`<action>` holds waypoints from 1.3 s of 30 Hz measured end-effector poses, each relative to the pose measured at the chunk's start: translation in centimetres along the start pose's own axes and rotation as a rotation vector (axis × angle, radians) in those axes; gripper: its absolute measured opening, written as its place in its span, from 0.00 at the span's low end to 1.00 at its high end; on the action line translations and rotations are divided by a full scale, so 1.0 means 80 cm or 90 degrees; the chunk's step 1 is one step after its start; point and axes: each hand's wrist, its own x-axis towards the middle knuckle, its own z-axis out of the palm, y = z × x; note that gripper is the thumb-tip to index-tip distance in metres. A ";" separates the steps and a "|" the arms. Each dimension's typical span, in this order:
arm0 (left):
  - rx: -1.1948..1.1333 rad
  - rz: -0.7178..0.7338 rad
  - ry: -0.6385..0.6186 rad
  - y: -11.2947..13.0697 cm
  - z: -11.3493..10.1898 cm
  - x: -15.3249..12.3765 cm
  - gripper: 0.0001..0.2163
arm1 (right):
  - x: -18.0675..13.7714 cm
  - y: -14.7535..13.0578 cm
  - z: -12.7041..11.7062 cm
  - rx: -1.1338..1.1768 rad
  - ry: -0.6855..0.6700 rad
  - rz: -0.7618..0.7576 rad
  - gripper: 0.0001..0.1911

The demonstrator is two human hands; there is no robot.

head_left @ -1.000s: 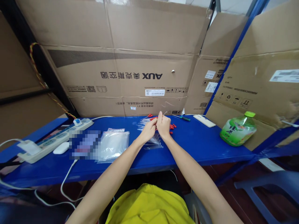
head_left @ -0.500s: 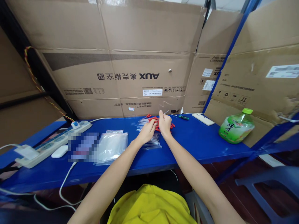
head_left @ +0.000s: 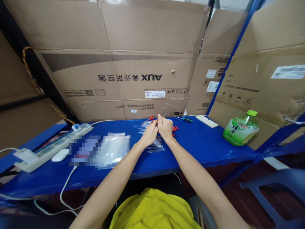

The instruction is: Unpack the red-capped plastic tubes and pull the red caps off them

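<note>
My left hand [head_left: 150,133] and my right hand [head_left: 166,128] meet over the middle of the blue table. A thin, pale rod [head_left: 164,115] sticks up past the right fingers, which are closed on it. The left fingers are pinched together against the right hand; a bit of red shows at their tips, but what they grip is hidden. Around and under the hands lie red caps [head_left: 175,128] and several thin clear tubes [head_left: 156,144]. More clear tubes [head_left: 142,127] and a few red caps [head_left: 151,118] lie beyond the left hand.
Clear zip bags [head_left: 115,148] are stacked on the left, beside a blurred-out object [head_left: 87,149], a white case [head_left: 60,155] and a power strip [head_left: 56,144]. A green-handled screwdriver [head_left: 187,120], a pale phone-shaped object [head_left: 206,121] and a green drink bottle [head_left: 241,128] stand or lie rightward. Cardboard walls [head_left: 133,38] the back.
My right hand has shifted left, closing up against the left hand, and the thin rod has moved with it. Red caps beside the right hand are partly covered differently.
</note>
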 end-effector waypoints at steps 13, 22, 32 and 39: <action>-0.065 0.022 -0.009 -0.012 -0.002 0.006 0.20 | 0.001 -0.002 0.007 -0.046 -0.026 -0.010 0.34; 0.025 0.006 -0.044 -0.014 -0.013 0.005 0.23 | 0.001 0.000 0.012 -0.015 -0.034 0.018 0.36; 0.222 -0.017 -0.086 -0.010 -0.020 0.000 0.18 | 0.013 0.014 0.008 0.131 -0.119 0.098 0.32; 0.258 -0.156 0.010 -0.009 -0.022 -0.003 0.15 | 0.018 0.024 -0.008 0.209 -0.127 0.055 0.26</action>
